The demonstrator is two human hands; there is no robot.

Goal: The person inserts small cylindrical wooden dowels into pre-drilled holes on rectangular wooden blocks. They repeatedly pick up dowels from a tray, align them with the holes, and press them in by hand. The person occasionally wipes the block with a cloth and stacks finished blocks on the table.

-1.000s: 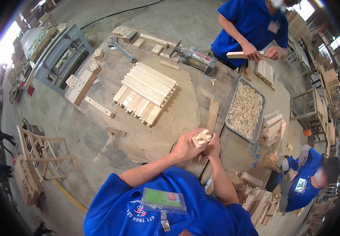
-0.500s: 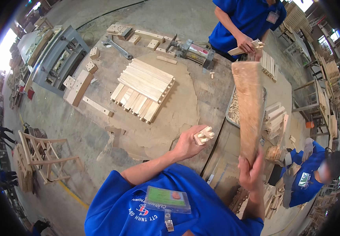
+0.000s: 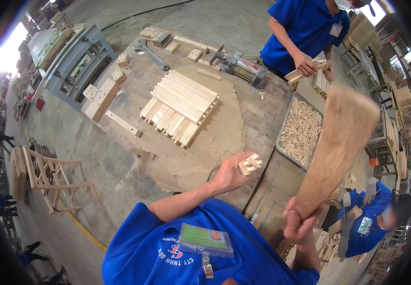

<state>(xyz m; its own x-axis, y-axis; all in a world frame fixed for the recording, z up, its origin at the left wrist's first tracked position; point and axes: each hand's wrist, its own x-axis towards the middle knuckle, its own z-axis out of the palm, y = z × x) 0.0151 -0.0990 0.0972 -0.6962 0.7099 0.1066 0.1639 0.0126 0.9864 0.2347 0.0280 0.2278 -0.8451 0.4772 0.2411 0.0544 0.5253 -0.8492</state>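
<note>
My left hand [image 3: 230, 175] is closed around short wooden pieces [image 3: 249, 165] whose ends, with pale dowels sticking out, face up and to the right. In my right hand [image 3: 301, 223] is the narrow end of a flat wooden paddle [image 3: 340, 137], its broad end raised and blurred by motion. The paddle stays apart from the pieces. Beyond my left hand, a stack of pale slats [image 3: 181, 104] with dowelled ends lies on the worktable [image 3: 257, 121]. A metal tray [image 3: 290, 158] full of loose wooden dowels [image 3: 300, 128] sits left of the paddle.
A wrench [image 3: 152, 56], a metal cylinder clamp [image 3: 245, 67] and drilled wooden blocks [image 3: 102, 99] lie along the far and left table edges. One co-worker [image 3: 305, 33] stands at the far right holding wood pieces; another [image 3: 369, 218] works at the right. A wooden chair frame [image 3: 56, 183] stands at left.
The paddle has swung to the right and tilted, uncovering the dowel tray. My left hand has hardly moved and keeps its pieces. The view has shifted slightly.
</note>
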